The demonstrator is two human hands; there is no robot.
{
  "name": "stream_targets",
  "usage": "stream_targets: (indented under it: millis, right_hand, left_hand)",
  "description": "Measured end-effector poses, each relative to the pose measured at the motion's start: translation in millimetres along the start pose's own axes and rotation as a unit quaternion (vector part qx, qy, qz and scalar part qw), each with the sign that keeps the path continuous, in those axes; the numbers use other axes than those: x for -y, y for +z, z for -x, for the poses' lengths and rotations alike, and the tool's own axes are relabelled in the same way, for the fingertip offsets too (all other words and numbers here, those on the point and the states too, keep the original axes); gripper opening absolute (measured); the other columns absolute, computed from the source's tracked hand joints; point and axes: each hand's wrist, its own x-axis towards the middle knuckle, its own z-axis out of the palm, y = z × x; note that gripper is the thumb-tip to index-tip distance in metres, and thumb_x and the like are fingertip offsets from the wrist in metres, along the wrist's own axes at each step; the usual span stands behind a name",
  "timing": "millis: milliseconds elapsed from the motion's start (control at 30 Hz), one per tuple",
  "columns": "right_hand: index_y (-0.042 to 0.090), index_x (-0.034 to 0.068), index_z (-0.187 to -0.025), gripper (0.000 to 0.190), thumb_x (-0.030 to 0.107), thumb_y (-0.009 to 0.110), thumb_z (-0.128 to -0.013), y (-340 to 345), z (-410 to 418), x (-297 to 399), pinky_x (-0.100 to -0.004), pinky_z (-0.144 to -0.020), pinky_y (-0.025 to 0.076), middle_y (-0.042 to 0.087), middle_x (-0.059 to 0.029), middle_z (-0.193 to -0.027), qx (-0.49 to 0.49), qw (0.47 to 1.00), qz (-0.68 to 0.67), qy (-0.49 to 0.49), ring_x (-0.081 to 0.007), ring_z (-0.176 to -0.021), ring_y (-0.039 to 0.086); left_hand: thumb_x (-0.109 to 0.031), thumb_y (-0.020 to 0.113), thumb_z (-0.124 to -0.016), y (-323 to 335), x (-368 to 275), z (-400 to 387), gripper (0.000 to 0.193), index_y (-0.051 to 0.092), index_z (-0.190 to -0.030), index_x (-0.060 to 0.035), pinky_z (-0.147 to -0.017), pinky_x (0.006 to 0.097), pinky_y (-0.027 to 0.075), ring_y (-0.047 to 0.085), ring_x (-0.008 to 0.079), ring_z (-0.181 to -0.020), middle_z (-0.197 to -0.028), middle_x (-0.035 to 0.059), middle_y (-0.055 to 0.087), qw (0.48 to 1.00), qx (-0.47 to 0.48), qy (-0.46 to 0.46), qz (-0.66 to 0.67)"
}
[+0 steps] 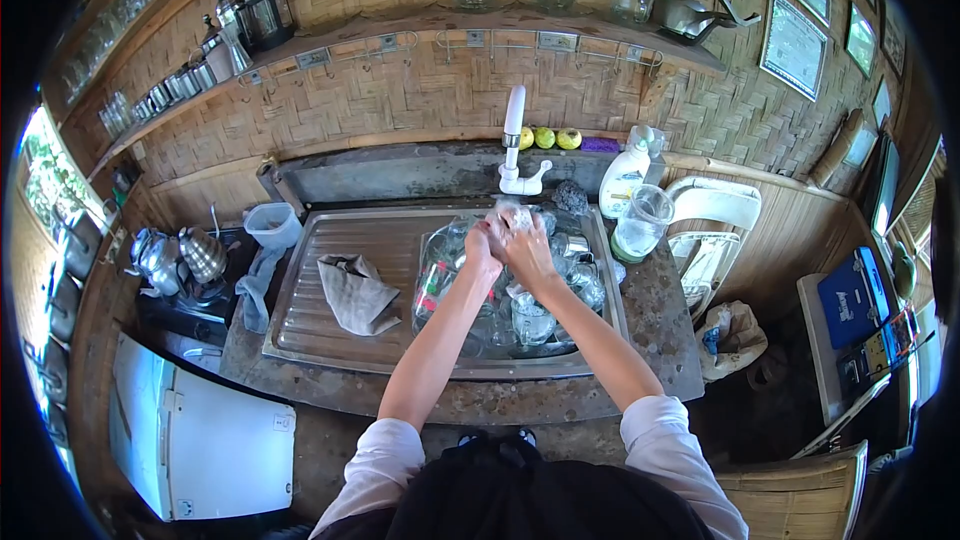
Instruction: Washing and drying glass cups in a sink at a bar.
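Observation:
Both of my hands meet over the sink (517,351), just below the white faucet (514,157). My left hand (482,244) and my right hand (529,244) close around a wet, clear piece of glassware (516,214); its exact shape is hidden by the fingers. Under my forearms the basin is crowded with clear glassware. One glass mug (532,321) stands near the front of the basin, and glass with red and green marks (430,283) lies at the left. A dark scouring pad (570,197) rests behind my right hand.
A grey cloth (358,294) lies on the steel drainboard (300,315). To the right stand a white pump bottle (625,178) and a clear plastic container (643,221). Several yellow-green fruits (545,138) line the ledge. Metal kettles (202,255) and a plastic tub (272,223) are at left.

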Motion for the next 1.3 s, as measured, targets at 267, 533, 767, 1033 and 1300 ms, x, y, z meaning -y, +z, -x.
stream_targets:
  millis: [267, 533, 767, 1033, 1300]
  right_hand:
    - [0.056, 0.003, -0.070, 0.008, 0.011, 0.052, -0.070, 15.5, -4.6, -50.7, -0.0375, -0.049, 0.044, 0.056, -0.0141, -0.067, -0.069, 0.978, -0.085, 0.179, -0.0298, -0.057, 0.055]
    - [0.054, 0.006, -0.087, 0.018, 0.019, 0.053, -0.074, 0.7, 2.3, -11.0, -0.0413, -0.081, 0.037, 0.053, -0.0110, -0.091, -0.171, 0.980, -0.086, -0.050, -0.0313, -0.088, 0.049]
    - [0.054, 0.009, -0.098, 0.040, 0.045, 0.046, -0.083, 47.9, 18.2, -70.3, -0.0308, -0.076, 0.039, 0.054, -0.0030, -0.100, -0.081, 0.523, -0.732, 0.429, -0.0164, -0.089, 0.051]
    - [0.052, 0.010, -0.102, 0.037, 0.021, 0.064, -0.069, 27.1, 12.5, -69.8, -0.0283, -0.079, 0.040, 0.055, -0.0034, -0.100, 0.278, 0.662, -0.597, 0.357, -0.0146, -0.091, 0.052]
    - [0.055, 0.003, -0.092, 0.029, -0.005, 0.048, -0.066, 18.7, -1.1, -39.6, -0.0294, -0.074, 0.043, 0.058, -0.0128, -0.087, -0.061, 0.906, -0.381, 0.171, -0.0278, -0.082, 0.057]
  left_hand:
    - [-0.010, 0.039, -0.081, -32.4, 29.4, -7.3, 0.014, 0.050, -0.084, -0.0029, -0.066, 0.0294, 0.045, 0.053, 0.0182, -0.073, -0.081, 0.0068, 0.054, 0.991, 0.050, -0.006, -0.125]
    - [-0.008, 0.054, -0.074, -20.0, 8.3, 11.2, 0.010, 0.048, -0.066, -0.0110, -0.057, 0.0239, 0.041, 0.050, 0.0089, -0.063, -0.067, -0.0007, 0.051, 0.994, 0.041, 0.060, -0.085]
    - [-0.005, 0.052, -0.072, -6.9, 4.0, 25.1, 0.021, 0.036, -0.063, -0.0142, -0.050, 0.0203, 0.027, 0.033, 0.0027, -0.055, -0.061, -0.0076, 0.034, 0.968, 0.130, 0.159, -0.147]
    - [-0.003, 0.053, -0.071, -13.8, -34.6, 26.0, 0.021, 0.032, -0.070, -0.0078, -0.053, 0.0201, 0.027, 0.030, 0.0052, -0.058, -0.065, -0.0050, 0.029, 0.802, 0.261, 0.249, -0.477]
    - [-0.039, 0.040, -0.086, -42.1, 7.5, 0.0, 0.036, 0.042, -0.101, -0.0063, -0.077, 0.0318, 0.032, 0.037, 0.0171, -0.086, -0.093, 0.0068, 0.038, 0.844, -0.012, 0.283, -0.455]
